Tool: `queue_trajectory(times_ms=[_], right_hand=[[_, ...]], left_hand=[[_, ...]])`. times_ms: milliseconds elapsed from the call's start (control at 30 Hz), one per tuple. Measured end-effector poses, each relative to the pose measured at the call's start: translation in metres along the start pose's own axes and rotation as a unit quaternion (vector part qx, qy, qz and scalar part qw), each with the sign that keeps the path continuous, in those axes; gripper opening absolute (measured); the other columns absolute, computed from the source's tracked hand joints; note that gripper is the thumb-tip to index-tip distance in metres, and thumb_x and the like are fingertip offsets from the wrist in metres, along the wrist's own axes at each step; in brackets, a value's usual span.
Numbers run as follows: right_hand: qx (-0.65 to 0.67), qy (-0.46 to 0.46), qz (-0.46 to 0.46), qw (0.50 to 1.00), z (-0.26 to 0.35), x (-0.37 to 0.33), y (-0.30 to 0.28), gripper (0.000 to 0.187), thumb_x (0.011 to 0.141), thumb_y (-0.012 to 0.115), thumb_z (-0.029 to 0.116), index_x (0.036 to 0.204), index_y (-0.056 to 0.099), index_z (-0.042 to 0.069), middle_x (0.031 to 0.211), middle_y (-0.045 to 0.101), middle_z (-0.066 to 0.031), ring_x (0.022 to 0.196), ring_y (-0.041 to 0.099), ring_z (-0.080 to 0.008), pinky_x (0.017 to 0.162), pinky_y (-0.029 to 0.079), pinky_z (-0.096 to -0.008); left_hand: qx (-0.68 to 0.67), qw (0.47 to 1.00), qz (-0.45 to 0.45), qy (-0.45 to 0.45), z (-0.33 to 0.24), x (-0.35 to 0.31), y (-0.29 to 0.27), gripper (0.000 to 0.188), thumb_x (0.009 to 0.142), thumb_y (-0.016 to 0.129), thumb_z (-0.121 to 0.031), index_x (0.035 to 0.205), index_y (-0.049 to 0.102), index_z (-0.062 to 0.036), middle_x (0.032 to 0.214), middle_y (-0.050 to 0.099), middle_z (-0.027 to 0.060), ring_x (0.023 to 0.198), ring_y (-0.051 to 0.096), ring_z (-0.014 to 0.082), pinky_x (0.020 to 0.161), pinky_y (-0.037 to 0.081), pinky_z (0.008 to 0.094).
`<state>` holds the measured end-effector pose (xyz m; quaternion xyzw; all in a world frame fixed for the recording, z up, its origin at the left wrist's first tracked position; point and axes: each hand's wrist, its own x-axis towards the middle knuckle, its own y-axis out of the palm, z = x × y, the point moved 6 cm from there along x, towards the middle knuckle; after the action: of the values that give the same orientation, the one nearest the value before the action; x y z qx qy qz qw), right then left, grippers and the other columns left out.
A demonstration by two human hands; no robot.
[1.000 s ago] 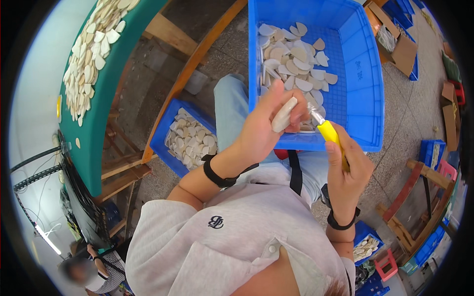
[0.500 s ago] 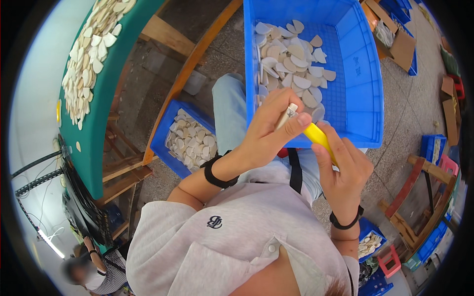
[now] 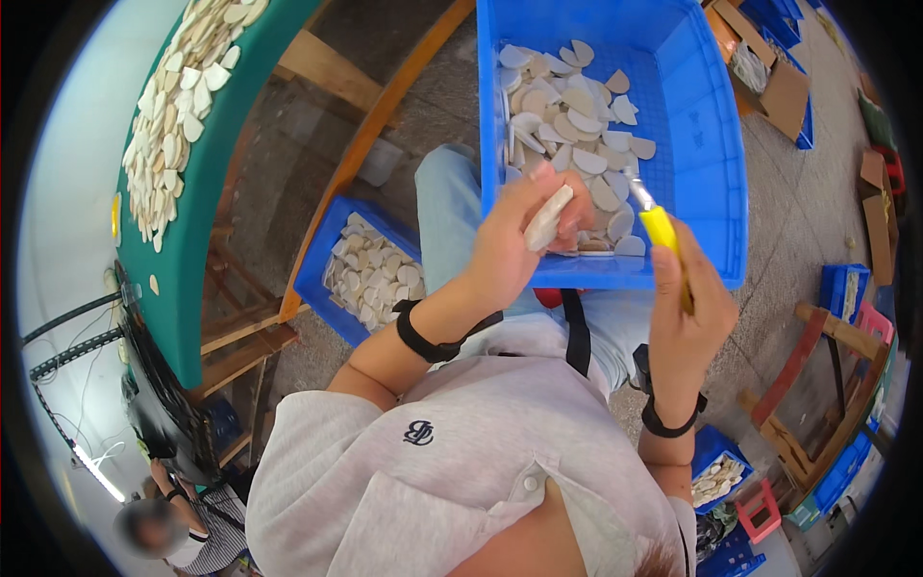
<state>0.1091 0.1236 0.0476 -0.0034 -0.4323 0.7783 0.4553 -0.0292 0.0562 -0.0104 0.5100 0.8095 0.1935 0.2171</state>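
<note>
My left hand (image 3: 510,236) is closed on a whitish half-round piece (image 3: 549,219), slightly blurred, its fingers curled about one end. In my right hand (image 3: 694,317) is a yellow-handled utility knife (image 3: 658,228), its metal blade pointing up and away from me, apart from the piece. Both hands are over the near edge of a large blue crate (image 3: 687,135) on my lap. Inside it, many cream and white half-round pieces (image 3: 582,120) lie heaped toward the left side.
A smaller blue bin (image 3: 312,279) with similar pieces stands low by my left leg. More pieces (image 3: 173,125) cover a green tabletop (image 3: 178,317) at far left. Cardboard boxes (image 3: 784,96), a wooden frame (image 3: 803,385) and a pink stool (image 3: 760,510) are on the right. Another person (image 3: 183,524) sits lower left.
The knife has moved right, away from the left hand's piece, and its blade now shows. My hands have drawn apart, and the piece has turned in my left fingers.
</note>
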Motion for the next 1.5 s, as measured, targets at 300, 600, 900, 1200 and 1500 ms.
queue_trajectory(times_ms=[300,600,900,1200,1500], right_hand=[[0.046,0.115,0.045,0.991,-0.010,-0.007,-0.008,0.021,0.084,0.062,0.013,0.100,0.063,-0.001,0.077,0.063,-0.0099,0.059,0.052,-0.0104,0.053,0.040,-0.0221],[0.181,0.116,0.030,0.976,-0.009,-0.008,-0.003,0.025,0.078,0.069,0.011,0.100,0.063,0.000,0.078,0.064,-0.0065,0.061,0.050,-0.0069,0.055,0.040,-0.0203],[0.315,0.162,0.111,0.929,-0.011,-0.010,0.009,0.026,0.074,0.068,-0.001,0.099,0.063,-0.001,0.084,0.065,-0.0060,0.074,0.057,-0.0059,0.065,0.045,-0.0180],[0.321,0.065,0.154,0.932,0.002,-0.018,-0.007,0.026,0.069,0.063,-0.007,0.095,0.065,-0.002,0.083,0.068,-0.0080,0.069,0.064,-0.0118,0.063,0.048,-0.0205],[0.303,0.123,0.076,0.942,-0.010,-0.029,-0.014,0.020,0.066,0.063,-0.003,0.086,0.062,-0.001,0.070,0.064,-0.0042,0.064,0.059,-0.0060,0.056,0.043,-0.0176]], left_hand=[[-0.135,0.979,0.096,-0.115,0.008,0.000,0.006,0.039,0.087,0.033,-0.044,0.064,0.036,-0.0127,0.066,0.036,0.0013,0.064,0.035,0.0139,0.061,0.031,0.0258],[-0.219,0.954,0.127,-0.163,0.011,-0.002,0.014,0.062,0.087,0.017,-0.065,0.063,0.038,-0.0117,0.063,0.037,0.0012,0.061,0.036,0.0140,0.056,0.030,0.0255],[-0.205,0.899,0.192,-0.337,0.025,-0.030,0.035,0.087,0.071,0.010,-0.085,0.074,0.046,-0.0055,0.055,0.041,0.0039,0.046,0.035,0.0142,0.038,0.022,0.0240],[-0.213,0.867,0.246,-0.378,0.041,-0.052,0.049,0.086,0.068,0.014,-0.086,0.076,0.047,-0.0073,0.054,0.043,0.0059,0.047,0.046,0.0177,0.035,0.025,0.0237],[-0.183,0.868,0.232,-0.399,0.043,-0.057,0.057,0.084,0.069,0.013,-0.086,0.078,0.046,-0.0089,0.055,0.042,0.0041,0.050,0.045,0.0169,0.036,0.025,0.0240]])
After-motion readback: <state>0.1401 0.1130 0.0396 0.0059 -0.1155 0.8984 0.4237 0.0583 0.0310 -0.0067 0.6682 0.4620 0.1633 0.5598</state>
